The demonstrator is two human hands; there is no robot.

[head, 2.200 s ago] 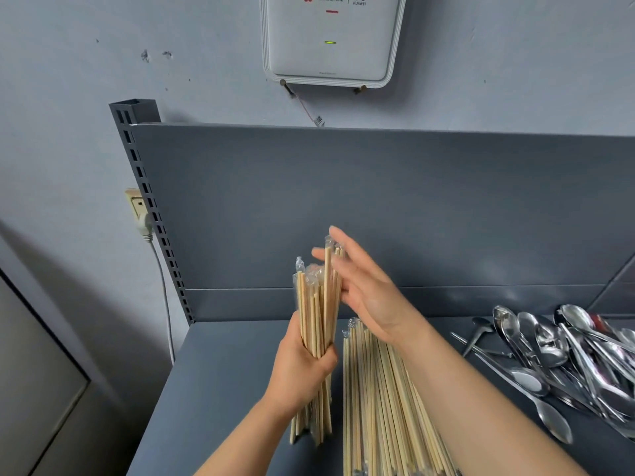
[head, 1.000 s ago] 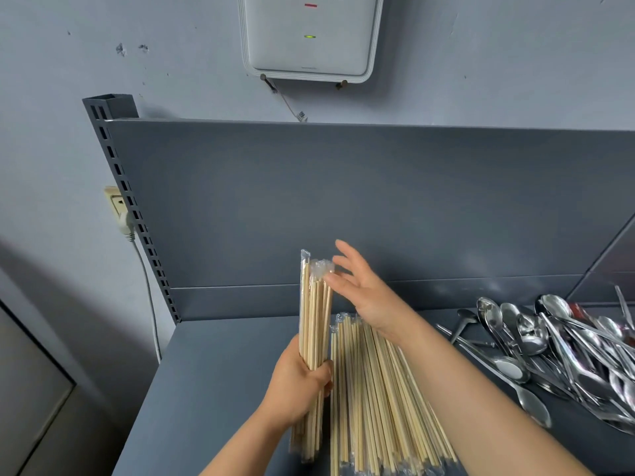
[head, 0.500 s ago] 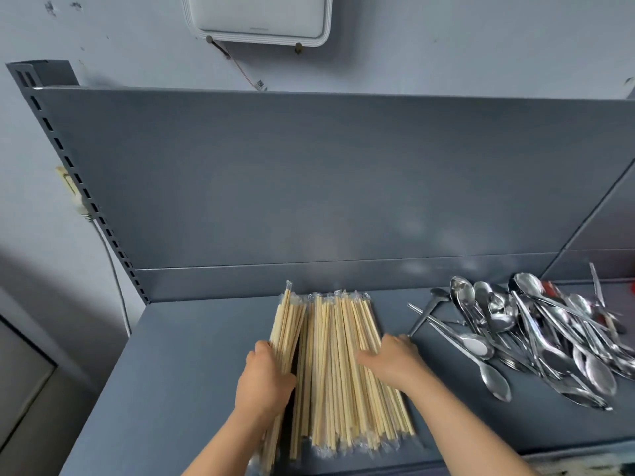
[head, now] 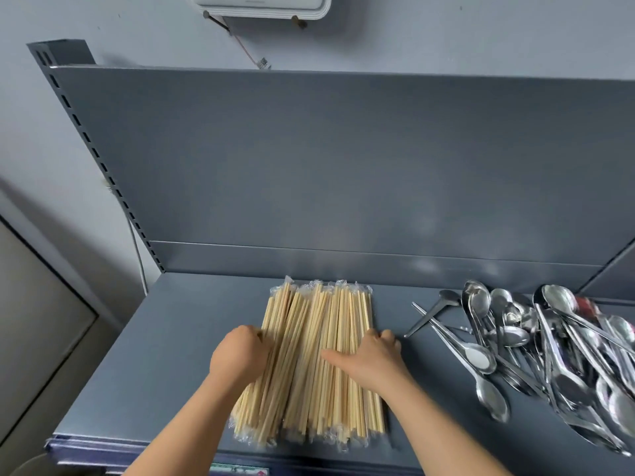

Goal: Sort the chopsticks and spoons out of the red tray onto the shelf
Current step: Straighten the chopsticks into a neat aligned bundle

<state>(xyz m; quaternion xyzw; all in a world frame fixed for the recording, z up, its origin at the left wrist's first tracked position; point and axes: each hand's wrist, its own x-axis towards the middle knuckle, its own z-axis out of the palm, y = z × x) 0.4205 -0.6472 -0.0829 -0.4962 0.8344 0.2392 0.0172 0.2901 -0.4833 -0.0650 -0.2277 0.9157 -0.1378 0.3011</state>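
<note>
Grey steel shelf [head: 165,355] with a tall back panel [head: 343,166] fills the frame; a white wall box [head: 261,5] sits at the top edge. The wrapped wooden chopsticks [head: 319,321] lie at the centre in one flat stack, running from the shelf's front edge toward the back panel. That layout, I judge, lets more chopsticks be laid alongside without crossing.

My left hand [head: 240,355] is curled over the stack's left-of-frame edge. My right hand [head: 371,359] bends its fingers down over the opposite edge, with its thumb lying across the top. The two hands bracket the stack from both sides. This looks like a squeeze to draw loose sticks together, since the left portion leans a little and fans out toward the bottom of the frame.

The spoons [head: 549,345] lie in a loose, overlapping metal heap at the right of the frame, well apart from the chopsticks, so each kind keeps its own zone on the shelf.

The red tray is not in view, so I cannot tell how much remains in it. A likely risk is that the slippery wrappers let the sticks slide over the front edge.
</note>
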